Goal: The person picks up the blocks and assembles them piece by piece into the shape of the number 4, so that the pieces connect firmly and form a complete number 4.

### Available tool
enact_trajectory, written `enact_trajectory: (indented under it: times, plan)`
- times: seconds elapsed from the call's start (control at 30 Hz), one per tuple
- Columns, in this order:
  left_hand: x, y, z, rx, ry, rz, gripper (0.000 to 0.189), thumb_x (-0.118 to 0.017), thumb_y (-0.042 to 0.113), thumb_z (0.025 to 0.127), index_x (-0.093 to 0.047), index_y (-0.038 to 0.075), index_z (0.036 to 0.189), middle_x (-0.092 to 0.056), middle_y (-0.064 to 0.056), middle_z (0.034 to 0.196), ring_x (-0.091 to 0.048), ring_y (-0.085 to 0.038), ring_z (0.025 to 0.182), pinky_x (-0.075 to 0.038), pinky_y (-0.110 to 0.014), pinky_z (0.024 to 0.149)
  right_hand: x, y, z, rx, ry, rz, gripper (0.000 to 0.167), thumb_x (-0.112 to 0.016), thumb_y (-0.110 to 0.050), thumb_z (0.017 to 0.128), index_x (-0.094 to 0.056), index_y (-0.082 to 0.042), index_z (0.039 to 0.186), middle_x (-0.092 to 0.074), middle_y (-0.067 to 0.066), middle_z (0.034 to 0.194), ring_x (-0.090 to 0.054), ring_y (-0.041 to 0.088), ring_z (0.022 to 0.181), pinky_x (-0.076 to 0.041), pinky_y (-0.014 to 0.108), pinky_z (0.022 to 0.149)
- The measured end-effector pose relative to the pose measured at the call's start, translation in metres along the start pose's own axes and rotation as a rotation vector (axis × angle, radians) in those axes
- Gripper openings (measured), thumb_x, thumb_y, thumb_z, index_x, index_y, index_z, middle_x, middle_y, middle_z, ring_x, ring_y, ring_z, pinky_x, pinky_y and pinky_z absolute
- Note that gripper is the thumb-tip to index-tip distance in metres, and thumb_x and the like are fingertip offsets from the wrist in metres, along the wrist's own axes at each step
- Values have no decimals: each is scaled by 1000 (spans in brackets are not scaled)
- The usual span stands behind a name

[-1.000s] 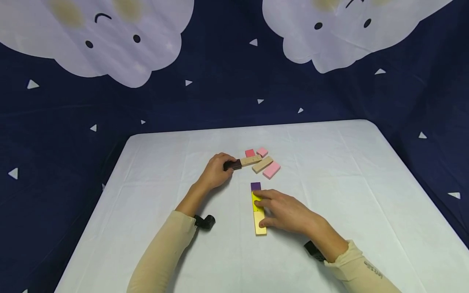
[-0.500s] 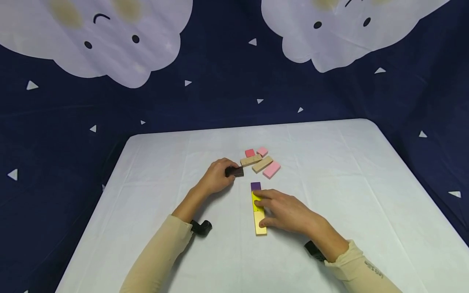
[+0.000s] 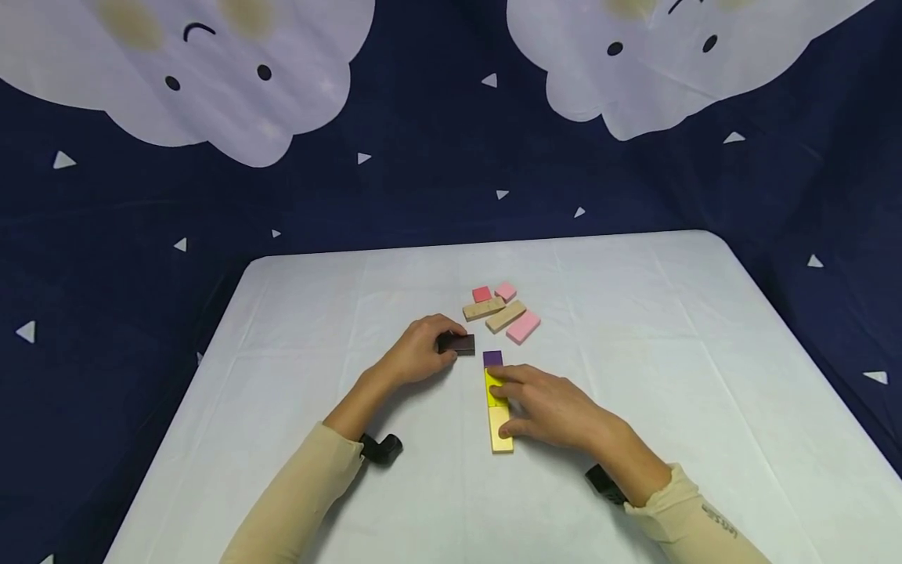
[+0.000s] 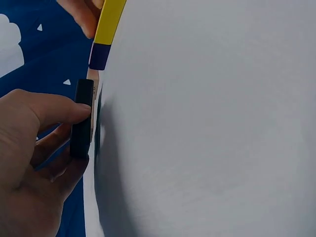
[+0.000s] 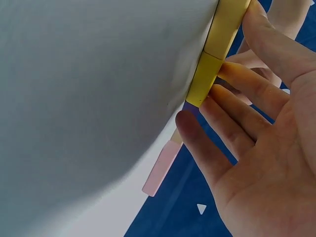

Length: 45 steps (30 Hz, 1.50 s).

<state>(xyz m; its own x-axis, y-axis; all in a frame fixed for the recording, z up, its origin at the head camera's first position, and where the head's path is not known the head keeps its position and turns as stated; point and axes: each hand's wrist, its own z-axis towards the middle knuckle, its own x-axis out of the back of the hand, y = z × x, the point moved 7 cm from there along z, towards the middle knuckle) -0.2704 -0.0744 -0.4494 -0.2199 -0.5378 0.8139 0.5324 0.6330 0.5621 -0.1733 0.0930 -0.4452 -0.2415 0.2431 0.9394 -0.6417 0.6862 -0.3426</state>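
Observation:
My left hand (image 3: 416,351) pinches a dark brown block (image 3: 465,345) between thumb and fingers. In the left wrist view, the thumb lies on one face of this block (image 4: 81,121). Just beyond its right end stands a row of blocks lying end to end: a small purple block (image 3: 492,358), a bright yellow block (image 3: 497,400) and a pale yellow block (image 3: 501,446). My right hand (image 3: 560,407) touches the row from the right, its thumb on the pale block and fingers on the bright yellow one. The right wrist view shows these fingers (image 5: 252,89) nearly straight.
Behind the row lie loose blocks: two plain wooden blocks, one nearer (image 3: 506,316), a pink block (image 3: 524,327), a small red block (image 3: 481,294) and a small pink block (image 3: 505,291). All rest on a white-covered table (image 3: 634,313). A dark blue cloth (image 3: 423,196) hangs behind.
My left hand has drawn the dark brown block away from the wooden block, toward me and slightly right, closer to the purple block. My right hand has stayed in place.

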Motion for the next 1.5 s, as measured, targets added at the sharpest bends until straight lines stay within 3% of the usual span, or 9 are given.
enact_trajectory:
  times: [0.5,0.73,1.27,1.5]
  plan:
    - [-7,11,-8,-53,-25,20,32,-72,10,81,-67,13,113,-63,1,111,-56,-14,105,-42,-34,95,1,-1,-1,10,17,0,59,-72,-49,81,-64,-12,127,-41,0,147,-39,19,132,-42,42,98]
    - [-14,16,-9,-51,-64,38,32,-72,13,83,-67,15,115,-63,4,111,-55,-10,104,-42,-32,95,0,0,-1,1,17,1,59,-72,-48,81,-64,-12,127,-41,0,147,-38,18,132,-42,42,98]
    - [-19,22,-9,-73,-84,72,33,-71,15,83,-66,15,116,-60,3,114,-52,-11,106,-42,-32,94,-1,3,-2,-1,16,-11,60,-71,-49,82,-63,-13,128,-40,0,148,-38,18,132,-42,42,98]
    - [-19,43,-11,-194,-60,150,38,-67,16,82,-65,15,120,-56,4,126,-46,-14,118,-36,-33,102,-1,3,-2,4,13,-7,59,-71,-49,82,-63,-13,128,-39,-1,149,-38,19,133,-45,44,95]
